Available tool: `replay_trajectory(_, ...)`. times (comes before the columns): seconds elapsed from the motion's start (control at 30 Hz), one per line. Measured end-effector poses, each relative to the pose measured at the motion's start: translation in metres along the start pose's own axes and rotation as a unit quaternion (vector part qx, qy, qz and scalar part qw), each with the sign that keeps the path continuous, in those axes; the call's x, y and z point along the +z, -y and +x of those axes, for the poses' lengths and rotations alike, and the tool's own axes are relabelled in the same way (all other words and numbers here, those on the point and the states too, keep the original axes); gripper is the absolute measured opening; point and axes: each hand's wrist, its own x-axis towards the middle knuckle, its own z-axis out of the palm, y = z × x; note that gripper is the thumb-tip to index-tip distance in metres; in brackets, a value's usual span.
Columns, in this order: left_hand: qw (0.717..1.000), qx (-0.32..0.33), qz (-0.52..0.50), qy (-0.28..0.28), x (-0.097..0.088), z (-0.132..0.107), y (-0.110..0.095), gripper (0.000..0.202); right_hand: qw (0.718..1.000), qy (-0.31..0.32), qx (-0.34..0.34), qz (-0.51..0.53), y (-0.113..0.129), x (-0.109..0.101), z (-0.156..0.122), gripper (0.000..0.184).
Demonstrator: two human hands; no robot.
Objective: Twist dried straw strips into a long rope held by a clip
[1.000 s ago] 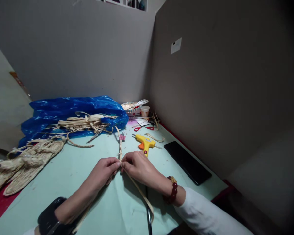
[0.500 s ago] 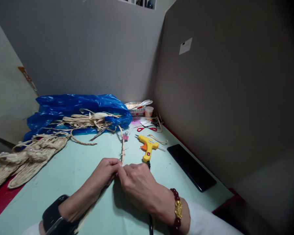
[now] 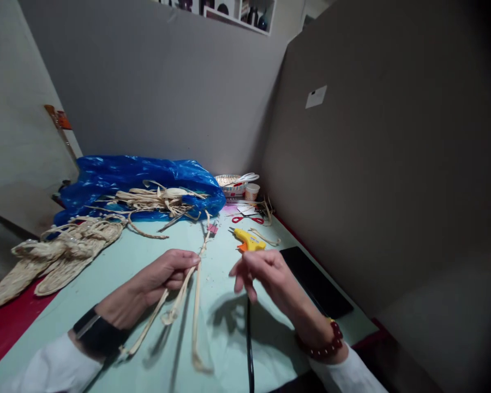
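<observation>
My left hand (image 3: pixel 174 273) pinches a pale braid of dried plant fibre (image 3: pixel 204 246), whose far end is held in a pink binder clip (image 3: pixel 213 229) on the table. Below my fingers the braid splits into loose strands (image 3: pixel 196 322) that hang toward me. To the right, my right hand (image 3: pixel 264 273) hovers over the table with bent, parted fingers and nothing in them. Just beyond it lies a yellow glue gun (image 3: pixel 249 239), its handle hidden by that hand. A black cord (image 3: pixel 249 344) runs from there toward me.
Woven sandals (image 3: pixel 77 251) lie at the left edge. Behind them, a blue plastic bag (image 3: pixel 147 169) holds more dried strips (image 3: pixel 155 201). Red-handled scissors (image 3: pixel 247 220), a paper cup (image 3: pixel 251 191) and a small basket (image 3: pixel 231 185) stand at the back. A black phone-like slab (image 3: pixel 319 284) lies right, beside the partition.
My right hand has let go of the braid and moved right, its fingers opening. My left hand keeps its pinch, and the loose strands now show below it. The view has shifted slightly.
</observation>
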Motion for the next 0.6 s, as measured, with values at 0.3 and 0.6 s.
replay_trajectory(0.3,0.997,0.006,-0.08,0.02,-0.008,-0.002,-0.007,0.015,0.904,0.057,-0.072,-0.416,-0.025,0.042,0.054,0.035)
replay_trajectory(0.6,0.996,0.016,-0.084,0.009,-0.014,0.003,-0.003,0.023,0.891,0.406,-0.17,-0.115,0.042,0.043,-0.036,0.034)
